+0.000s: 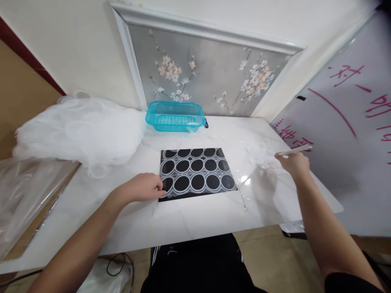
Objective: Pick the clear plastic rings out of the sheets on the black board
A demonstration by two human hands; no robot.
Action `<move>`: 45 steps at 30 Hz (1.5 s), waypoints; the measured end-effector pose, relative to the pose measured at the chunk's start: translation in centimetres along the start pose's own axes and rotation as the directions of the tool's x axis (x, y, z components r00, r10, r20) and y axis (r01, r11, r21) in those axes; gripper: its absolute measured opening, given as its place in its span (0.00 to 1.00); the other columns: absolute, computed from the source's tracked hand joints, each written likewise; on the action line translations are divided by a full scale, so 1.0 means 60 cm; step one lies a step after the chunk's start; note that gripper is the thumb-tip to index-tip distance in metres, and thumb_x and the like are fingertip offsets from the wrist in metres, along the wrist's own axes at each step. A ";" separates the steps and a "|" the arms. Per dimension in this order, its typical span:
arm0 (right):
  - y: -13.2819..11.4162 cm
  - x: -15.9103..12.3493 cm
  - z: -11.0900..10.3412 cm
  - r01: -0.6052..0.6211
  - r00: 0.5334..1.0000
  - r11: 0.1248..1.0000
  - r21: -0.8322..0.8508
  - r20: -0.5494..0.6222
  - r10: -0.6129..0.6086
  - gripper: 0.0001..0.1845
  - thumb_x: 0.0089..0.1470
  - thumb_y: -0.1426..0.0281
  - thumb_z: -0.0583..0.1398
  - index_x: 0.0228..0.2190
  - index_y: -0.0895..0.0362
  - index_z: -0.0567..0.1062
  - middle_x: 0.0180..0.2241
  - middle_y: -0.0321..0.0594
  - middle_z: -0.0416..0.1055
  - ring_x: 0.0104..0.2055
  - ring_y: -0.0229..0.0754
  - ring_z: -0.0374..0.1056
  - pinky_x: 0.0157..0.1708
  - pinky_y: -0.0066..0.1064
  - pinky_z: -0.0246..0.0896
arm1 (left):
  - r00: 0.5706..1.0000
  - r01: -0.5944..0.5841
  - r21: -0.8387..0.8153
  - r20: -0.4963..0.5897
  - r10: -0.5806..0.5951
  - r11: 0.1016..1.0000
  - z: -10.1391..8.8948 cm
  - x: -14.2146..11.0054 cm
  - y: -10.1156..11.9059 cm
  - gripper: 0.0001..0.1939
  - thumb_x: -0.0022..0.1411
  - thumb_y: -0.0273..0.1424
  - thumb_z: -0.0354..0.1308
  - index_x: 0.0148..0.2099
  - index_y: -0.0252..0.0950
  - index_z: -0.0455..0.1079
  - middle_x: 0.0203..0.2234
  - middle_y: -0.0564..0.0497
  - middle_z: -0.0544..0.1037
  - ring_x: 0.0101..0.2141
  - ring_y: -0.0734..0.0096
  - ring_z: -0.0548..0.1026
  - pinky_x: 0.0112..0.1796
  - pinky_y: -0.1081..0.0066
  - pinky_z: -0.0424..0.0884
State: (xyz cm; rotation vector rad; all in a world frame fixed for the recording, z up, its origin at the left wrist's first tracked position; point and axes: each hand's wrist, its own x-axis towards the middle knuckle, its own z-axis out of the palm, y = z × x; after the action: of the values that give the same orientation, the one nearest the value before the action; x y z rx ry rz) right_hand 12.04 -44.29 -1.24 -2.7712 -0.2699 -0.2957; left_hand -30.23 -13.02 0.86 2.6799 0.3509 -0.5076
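A black sheet point(198, 171) with rows of white-outlined ovals lies flat on the white table. My left hand point(146, 187) is closed at its lower left edge, with curled fingers touching the sheet; whatever they may pinch is hidden. Off to the right, my right hand point(295, 163) is raised above the table, closed round a slim, flat white stick point(296, 150). The stick's exact kind does not show. Some clear, shiny film point(249, 175) lies on the table between the sheet and my right hand.
Behind the sheet stands a blue plastic basket point(175, 127) with a small whitish thing inside. A heap of white gauzy material point(79, 130) covers the table's left back, near clear plastic point(33, 195). A whiteboard point(342, 154) borders the right side.
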 end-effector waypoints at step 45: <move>-0.420 -0.370 0.155 -0.239 0.402 0.394 0.887 0.460 -0.792 0.15 0.43 0.60 0.67 0.32 0.56 0.78 0.28 0.38 0.76 0.30 0.41 0.73 0.34 0.34 0.73 | 0.971 0.089 0.216 -0.237 -0.036 0.972 0.073 0.018 -0.043 0.22 0.68 0.40 0.41 0.59 0.45 0.64 0.31 0.47 0.79 0.30 0.61 0.77 0.25 0.71 0.59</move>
State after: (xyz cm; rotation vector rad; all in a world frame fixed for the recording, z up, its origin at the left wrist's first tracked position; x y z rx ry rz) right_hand -13.26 -21.09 -7.17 -1.4120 -0.9619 1.0388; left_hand -31.39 -12.38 -4.18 2.9663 0.4705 -0.2642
